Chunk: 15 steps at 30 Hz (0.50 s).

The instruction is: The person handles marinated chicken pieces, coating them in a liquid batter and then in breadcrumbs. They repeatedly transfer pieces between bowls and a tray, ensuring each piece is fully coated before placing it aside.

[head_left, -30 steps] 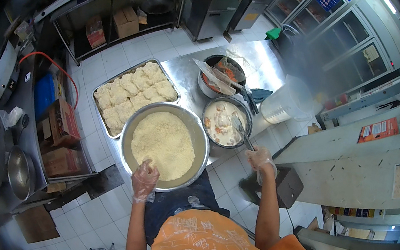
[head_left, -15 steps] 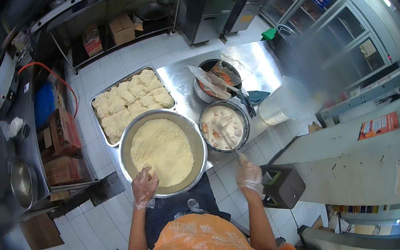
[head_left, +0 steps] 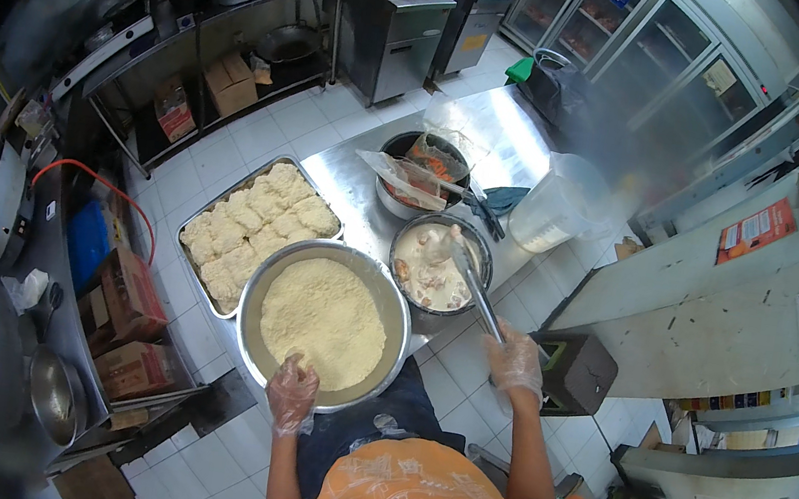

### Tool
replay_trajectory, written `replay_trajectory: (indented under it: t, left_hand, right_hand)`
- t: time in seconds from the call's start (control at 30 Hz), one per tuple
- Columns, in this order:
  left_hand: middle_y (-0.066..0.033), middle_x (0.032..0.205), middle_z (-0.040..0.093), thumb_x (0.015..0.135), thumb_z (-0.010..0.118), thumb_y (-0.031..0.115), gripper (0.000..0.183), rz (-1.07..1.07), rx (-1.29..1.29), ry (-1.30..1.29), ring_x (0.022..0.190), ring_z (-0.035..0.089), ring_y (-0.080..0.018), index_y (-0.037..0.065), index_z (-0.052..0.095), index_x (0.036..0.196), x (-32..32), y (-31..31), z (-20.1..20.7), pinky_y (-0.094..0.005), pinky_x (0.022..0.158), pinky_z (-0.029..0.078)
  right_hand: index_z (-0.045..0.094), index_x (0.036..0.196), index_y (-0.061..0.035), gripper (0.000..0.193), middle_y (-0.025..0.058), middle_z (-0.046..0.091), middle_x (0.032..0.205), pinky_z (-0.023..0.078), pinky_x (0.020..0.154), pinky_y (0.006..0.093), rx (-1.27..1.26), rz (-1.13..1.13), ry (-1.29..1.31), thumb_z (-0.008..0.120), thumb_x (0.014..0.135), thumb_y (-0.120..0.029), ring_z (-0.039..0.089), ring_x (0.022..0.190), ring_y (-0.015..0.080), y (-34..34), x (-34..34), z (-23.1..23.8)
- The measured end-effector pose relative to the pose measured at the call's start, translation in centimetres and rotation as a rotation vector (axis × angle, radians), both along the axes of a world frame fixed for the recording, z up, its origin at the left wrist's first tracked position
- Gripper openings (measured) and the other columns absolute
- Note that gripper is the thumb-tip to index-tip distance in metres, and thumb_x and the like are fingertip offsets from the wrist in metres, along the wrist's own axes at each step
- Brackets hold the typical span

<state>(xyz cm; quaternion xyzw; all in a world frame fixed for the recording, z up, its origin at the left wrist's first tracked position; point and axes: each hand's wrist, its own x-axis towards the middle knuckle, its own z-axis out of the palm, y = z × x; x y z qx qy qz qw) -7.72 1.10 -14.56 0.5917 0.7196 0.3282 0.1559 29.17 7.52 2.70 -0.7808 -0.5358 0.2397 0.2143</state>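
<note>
My gloved right hand (head_left: 513, 359) is closed round the handle end of metal tongs (head_left: 481, 293). Their far end reaches over a black tub of creamy white batter (head_left: 412, 290) with battered pieces in it. A batter-coated piece (head_left: 440, 247) is at the tongs' tips. At the near left rim of a big metal bowl (head_left: 396, 350), my gloved left hand (head_left: 291, 395) has its fingers curled inward just above pale yellow crumbs (head_left: 325, 316). Whatever those fingers hold, if anything, is hidden. Behind the bowl, to the left, a metal tray (head_left: 183, 221) bears crumb-coated pieces (head_left: 257, 221) in rows.
On the steel table (head_left: 350, 167), a dark pot (head_left: 398, 143) holds a plastic bag with orange-red contents. A translucent pitcher (head_left: 556, 210) stands right of it. Right of my right hand is a dark box-like stool (head_left: 583, 375). Fryers (head_left: 392, 37) stand across the tiled floor.
My right hand and the tongs have risen from the batter, so the tongs and a coated piece now show clearly. The left hand stays at the bowl's rim. The whole view has shifted slightly.
</note>
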Motion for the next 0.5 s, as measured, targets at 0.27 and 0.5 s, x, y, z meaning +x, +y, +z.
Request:
replay_trajectory:
  t: [0.27, 0.5]
  left_hand:
    - [-0.0102, 0.074, 0.068, 0.089, 0.075, 0.017, 0.028, 0.011, -0.038, -0.087, 0.067, 0.068, -0.0306, 0.01, 0.069, 0.115, 0.1, -0.1, 0.5, -0.0464, 0.067, 0.055]
    - [-0.0083, 0.074, 0.067, 0.089, 0.075, 0.02, 0.03, -0.018, -0.016, -0.011, 0.068, 0.069, -0.0285, 0.01, 0.068, 0.117, -0.2, -0.1, 0.0, -0.0446, 0.065, 0.057]
  right_hand:
    - [0.073, 0.127, -0.0032, 0.04, 0.0247, 0.076, 0.112, 0.057, 0.095, 0.0409, -0.003, -0.119, -0.133, 0.076, 0.089, -0.016, 0.074, 0.107, 0.0396, 0.3, 3.6, -1.1]
    - [0.072, 0.125, 0.0005, 0.041, 0.0295, 0.074, 0.11, 0.056, 0.092, 0.0418, 0.035, 0.053, 0.011, 0.074, 0.09, -0.021, 0.074, 0.104, 0.0406, -0.2, -0.1, -0.1]
